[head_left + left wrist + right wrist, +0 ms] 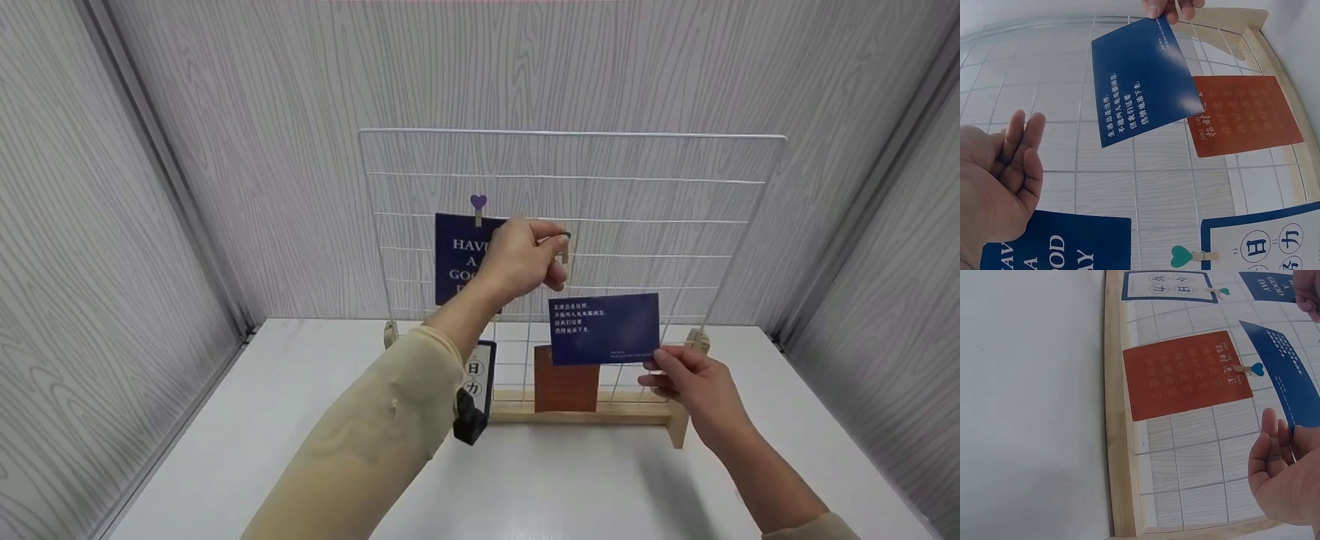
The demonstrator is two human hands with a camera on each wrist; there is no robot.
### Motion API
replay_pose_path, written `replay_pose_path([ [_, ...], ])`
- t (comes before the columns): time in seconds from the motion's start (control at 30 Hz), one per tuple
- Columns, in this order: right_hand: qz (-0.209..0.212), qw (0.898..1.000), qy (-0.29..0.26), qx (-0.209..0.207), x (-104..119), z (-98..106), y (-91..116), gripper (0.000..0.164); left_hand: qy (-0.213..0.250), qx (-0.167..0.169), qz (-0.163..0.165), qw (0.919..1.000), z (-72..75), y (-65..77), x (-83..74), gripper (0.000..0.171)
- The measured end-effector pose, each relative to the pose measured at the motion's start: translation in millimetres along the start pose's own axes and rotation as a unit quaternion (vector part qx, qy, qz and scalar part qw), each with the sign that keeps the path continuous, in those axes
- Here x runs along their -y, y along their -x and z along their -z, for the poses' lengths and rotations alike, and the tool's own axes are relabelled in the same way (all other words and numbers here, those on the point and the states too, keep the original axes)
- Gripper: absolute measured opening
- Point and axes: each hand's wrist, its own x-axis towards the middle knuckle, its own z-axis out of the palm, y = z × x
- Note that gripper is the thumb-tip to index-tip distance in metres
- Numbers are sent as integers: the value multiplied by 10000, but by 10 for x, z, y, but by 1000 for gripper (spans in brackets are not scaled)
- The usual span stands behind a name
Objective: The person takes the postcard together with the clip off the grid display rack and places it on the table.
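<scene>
In the head view my left hand [519, 259] pinches a small wooden clothespin [565, 255] with a dark top, in front of the white wire grid [637, 136]. Lower and to the right, my right hand [697, 384] grips a dark blue card [604, 334] with white writing by its lower right corner, thumb on the front. The card overlaps the top of a red card [566, 388]. Beside my left hand, a blue "HAVE A GOOD DAY" card [456, 259] hangs from a purple heart clothespin [478, 204]; my wrist covers part of it.
A blue-bordered white card [1230, 242] hangs on the grid by a green heart clothespin [1181, 256]. The red card has a blue heart clothespin [1257, 369]. A wooden base [585, 413] holds the grid on a white table [555, 480]. Wood-grain panels [247, 90] enclose it.
</scene>
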Motion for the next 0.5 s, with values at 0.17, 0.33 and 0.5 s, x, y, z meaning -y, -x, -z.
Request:
replay_pose_path([
  [0.17, 14, 10000, -4, 38, -31, 1, -4, 33, -170, -73, -336, 9993, 4, 29, 77, 35],
  [0.33, 43, 10000, -45, -4, -34, -4, 14, 32, -87, -86, -401, 9991, 24, 46, 114, 36],
  [0.5, -16, 10000, -51, -54, -61, 22, 24, 30, -84, -57, -474, 9988, 26, 40, 153, 38],
])
